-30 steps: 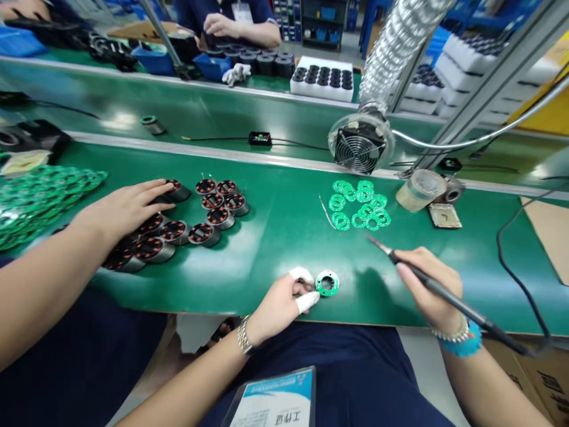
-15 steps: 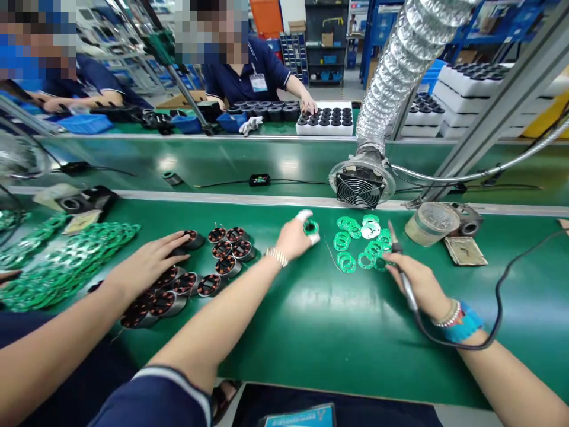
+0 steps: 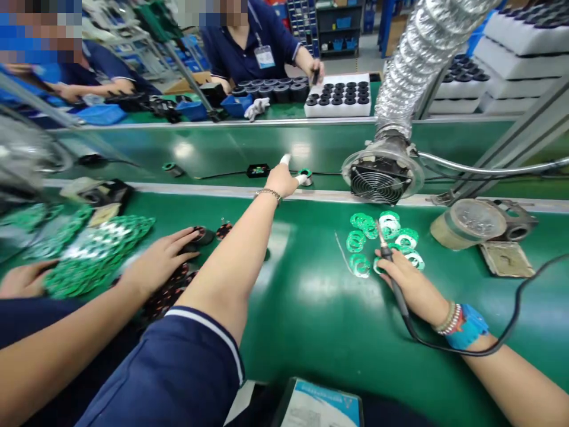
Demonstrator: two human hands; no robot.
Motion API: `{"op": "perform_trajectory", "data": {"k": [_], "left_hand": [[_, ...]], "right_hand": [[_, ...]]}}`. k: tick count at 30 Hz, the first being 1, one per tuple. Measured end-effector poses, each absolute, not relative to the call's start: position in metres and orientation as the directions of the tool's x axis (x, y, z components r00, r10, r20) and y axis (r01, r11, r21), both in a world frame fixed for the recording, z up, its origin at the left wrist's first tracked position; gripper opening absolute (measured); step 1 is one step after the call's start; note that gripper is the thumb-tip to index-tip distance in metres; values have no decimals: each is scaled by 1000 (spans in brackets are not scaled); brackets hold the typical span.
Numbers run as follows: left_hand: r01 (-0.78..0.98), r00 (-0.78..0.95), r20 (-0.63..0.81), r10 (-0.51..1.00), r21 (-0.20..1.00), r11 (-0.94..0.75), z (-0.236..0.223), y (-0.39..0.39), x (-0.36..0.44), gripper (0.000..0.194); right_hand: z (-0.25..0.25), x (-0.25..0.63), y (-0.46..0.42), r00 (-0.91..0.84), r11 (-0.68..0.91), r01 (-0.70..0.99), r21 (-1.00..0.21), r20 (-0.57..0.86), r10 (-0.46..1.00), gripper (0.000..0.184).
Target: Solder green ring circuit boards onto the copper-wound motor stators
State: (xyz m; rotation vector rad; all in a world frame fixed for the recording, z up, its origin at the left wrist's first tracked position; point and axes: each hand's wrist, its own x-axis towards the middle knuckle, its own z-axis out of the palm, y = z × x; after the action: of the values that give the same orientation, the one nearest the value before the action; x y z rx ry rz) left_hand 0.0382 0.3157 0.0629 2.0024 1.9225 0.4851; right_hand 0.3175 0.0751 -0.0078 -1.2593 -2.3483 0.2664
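My left hand, with white cots on its fingertips, is stretched far out over the moving belt. It pinches a small round part with a green ring that sits at belt level, the forefinger lifted. My right hand rests on the green bench mat, wrapped round a soldering iron. The iron's tip points up over a cluster of green ring boards.
A co-worker's hand lies on a group of copper-wound motor stators at the left, beside a heap of green rings. A fume fan on a foil hose and a round tin stand at the right. Across the belt, people work at trays of black parts.
My left hand carried the ringed part from the bench's near edge up and away onto the belt. My right hand brought the soldering iron down to the green rings.
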Motion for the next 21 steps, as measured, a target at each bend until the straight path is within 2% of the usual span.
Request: {"op": "perform_trajectory", "data": {"k": [3,5,9,11,14,16,18,21], "left_hand": [[920,109,150,983,360,-157,92,244,0,63],[954,101,199,975,259,-152,93,189,-23,52],[993,105,98,990,35,-109,58,123,-52,43],[995,101,117,988,-5,-101,42,121,-56,38],[993,107,161,981,40,-114,34,130,-52,26],[977,181,145,973,89,-195,35,128,-44,21],[923,335,96,937,166,-347,36,111,-33,18],[724,614,9,789,391,-568,32,65,-14,14]], "right_hand": [[-5,313,66,-461,592,692,-413,379,803,24],[-4,307,53,-476,606,666,-434,378,794,23],[-6,290,19,-542,623,630,-464,313,780,25],[-9,281,4,-562,626,622,-470,289,775,28],[-12,271,-13,-561,612,625,-485,266,784,30],[-11,266,-23,-548,593,628,-504,253,797,29],[-11,261,-32,-531,574,627,-526,251,810,28],[-11,254,-42,-493,553,619,-558,271,826,28]]}}
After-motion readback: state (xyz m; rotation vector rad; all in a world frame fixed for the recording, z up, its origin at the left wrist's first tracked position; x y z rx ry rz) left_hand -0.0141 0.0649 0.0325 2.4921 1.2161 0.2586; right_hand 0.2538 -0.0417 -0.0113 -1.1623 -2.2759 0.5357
